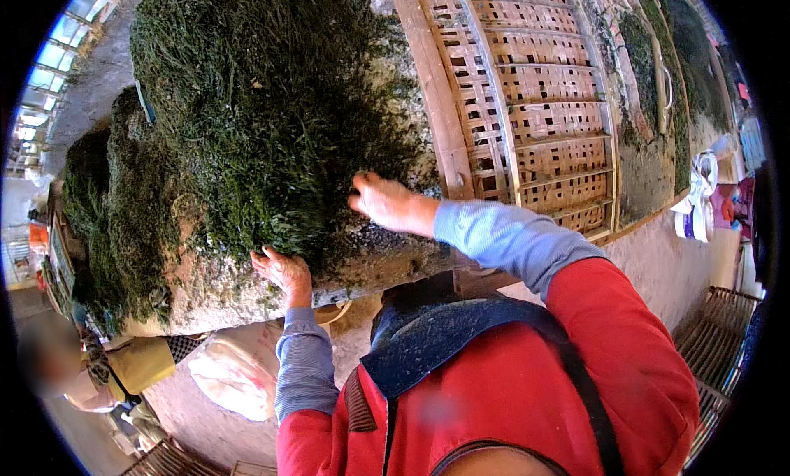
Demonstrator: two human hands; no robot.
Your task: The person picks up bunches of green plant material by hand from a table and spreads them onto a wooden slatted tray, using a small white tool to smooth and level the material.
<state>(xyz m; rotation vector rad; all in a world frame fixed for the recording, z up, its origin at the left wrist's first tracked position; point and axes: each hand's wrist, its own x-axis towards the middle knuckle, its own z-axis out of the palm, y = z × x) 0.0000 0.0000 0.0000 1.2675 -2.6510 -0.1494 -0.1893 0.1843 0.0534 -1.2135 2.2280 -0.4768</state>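
Left grip and right grip — both unclenched (palms down) — press the green leaf heap.

Both hands press into a heap of dark green leaves spread on a pale mat, left hand at its near edge, right hand beside a woven bamboo rack.
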